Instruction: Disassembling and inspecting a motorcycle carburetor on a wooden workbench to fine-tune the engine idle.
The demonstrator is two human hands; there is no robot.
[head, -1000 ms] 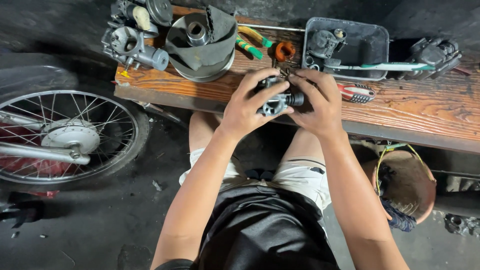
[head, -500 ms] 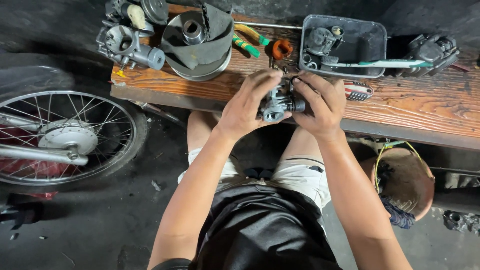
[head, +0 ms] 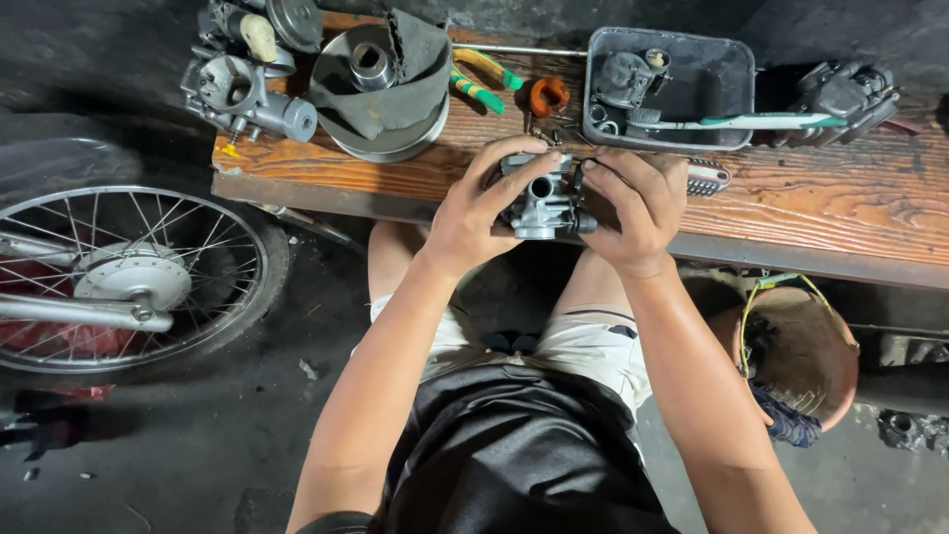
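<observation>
- Grey metal carburettor sits between both hands at the near edge of the worktop, over my lap.
- Left hand is curled round its left side, fingers over the top; right hand closes on the right side.
- I judge a firm two-sided hold best, keeping the open bore facing up.
- Tray and toothbrush lie just behind, so I'd avoid knocking them.

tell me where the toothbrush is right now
In the head view, the toothbrush lies across the front rim of the grey tray on the wooden bench, up and to the right of the right hand.
</observation>
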